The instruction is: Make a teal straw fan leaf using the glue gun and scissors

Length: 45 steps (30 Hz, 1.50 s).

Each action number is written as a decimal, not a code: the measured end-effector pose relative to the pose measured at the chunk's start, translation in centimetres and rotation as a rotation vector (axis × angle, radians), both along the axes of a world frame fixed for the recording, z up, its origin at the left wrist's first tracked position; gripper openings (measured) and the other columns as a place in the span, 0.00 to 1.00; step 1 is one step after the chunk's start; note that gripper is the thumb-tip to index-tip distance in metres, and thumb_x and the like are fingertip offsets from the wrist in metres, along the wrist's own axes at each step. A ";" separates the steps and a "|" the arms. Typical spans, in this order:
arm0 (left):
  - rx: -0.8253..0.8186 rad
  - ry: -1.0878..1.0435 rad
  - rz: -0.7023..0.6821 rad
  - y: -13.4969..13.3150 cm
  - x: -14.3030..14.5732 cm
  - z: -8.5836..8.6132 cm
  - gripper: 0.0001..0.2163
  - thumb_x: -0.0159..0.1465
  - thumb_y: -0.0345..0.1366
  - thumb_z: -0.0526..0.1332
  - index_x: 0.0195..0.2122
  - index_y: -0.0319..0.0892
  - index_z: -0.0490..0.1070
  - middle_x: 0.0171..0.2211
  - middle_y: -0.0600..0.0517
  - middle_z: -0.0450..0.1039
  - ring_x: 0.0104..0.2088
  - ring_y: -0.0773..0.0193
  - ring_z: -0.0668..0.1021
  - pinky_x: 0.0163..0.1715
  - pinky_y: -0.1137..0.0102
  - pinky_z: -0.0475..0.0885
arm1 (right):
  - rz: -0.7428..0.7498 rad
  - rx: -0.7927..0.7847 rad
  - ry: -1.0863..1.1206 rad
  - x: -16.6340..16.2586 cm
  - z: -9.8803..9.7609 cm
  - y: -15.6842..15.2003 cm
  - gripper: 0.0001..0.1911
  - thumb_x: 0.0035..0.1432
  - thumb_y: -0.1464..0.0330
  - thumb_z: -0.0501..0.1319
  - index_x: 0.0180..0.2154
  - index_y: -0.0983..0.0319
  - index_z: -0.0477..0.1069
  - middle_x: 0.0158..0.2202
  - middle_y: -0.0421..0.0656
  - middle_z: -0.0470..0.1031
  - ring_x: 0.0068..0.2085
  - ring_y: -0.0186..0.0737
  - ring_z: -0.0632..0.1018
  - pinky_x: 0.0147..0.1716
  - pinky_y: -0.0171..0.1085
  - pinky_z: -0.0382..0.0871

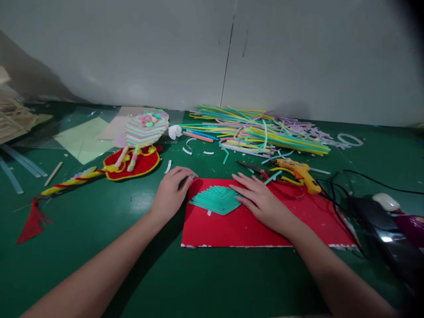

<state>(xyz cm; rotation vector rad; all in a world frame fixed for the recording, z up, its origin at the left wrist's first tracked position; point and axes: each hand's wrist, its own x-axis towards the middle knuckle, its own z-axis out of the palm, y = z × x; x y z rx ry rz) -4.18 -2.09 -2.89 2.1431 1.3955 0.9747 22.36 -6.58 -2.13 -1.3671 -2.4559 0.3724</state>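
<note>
A leaf-like shape of teal strips point(217, 199) lies flat on a red board point(212, 232), with a small white tab under its lower edge. My right hand point(261, 201) rests at the right end of the shape, palm down, fingers stretched out and slightly apart. At the board's upper left corner, my left hand point(172, 189) has its thumb and fingertips pinched together; whatever may be between them is too small to make out. Right beyond my right hand, scissors point(248, 166) and a yellow hot glue gun point(296, 171) lie partly on the board.
Many coloured pipe cleaners point(265, 132) are heaped along the wall. On the left are a red-and-yellow fan-shaped piece point(142, 165) with a tassel point(33, 224), a striped round piece point(145, 130) and pale green paper point(84, 139). Cables and a black device point(377, 225) occupy the right.
</note>
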 end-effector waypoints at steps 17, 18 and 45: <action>-0.263 0.193 -0.614 1.3 -3.2 2.2 0.07 0.61 0.40 0.62 0.37 0.44 0.73 0.40 0.50 0.70 0.43 0.63 0.73 0.43 0.69 0.68 | -0.008 0.162 0.118 -1.1 0.3 -0.7 0.11 0.61 0.63 0.57 0.44 0.59 0.73 0.50 0.46 0.73 0.53 0.42 0.72 0.60 0.54 0.55; -0.262 0.193 -0.615 1.3 -3.3 2.1 0.06 0.62 0.40 0.61 0.37 0.44 0.73 0.40 0.50 0.71 0.43 0.63 0.73 0.43 0.70 0.68 | -0.007 0.159 0.119 -1.1 0.3 -0.7 0.11 0.61 0.63 0.57 0.44 0.59 0.73 0.49 0.46 0.73 0.52 0.42 0.72 0.60 0.53 0.56; -0.255 0.098 -0.583 1.7 -3.6 1.6 0.07 0.62 0.38 0.60 0.36 0.42 0.76 0.38 0.49 0.73 0.39 0.64 0.76 0.40 0.69 0.70 | -0.214 0.139 0.129 -7.5 -0.2 -3.0 0.05 0.60 0.65 0.59 0.36 0.59 0.71 0.37 0.44 0.73 0.40 0.43 0.72 0.39 0.42 0.61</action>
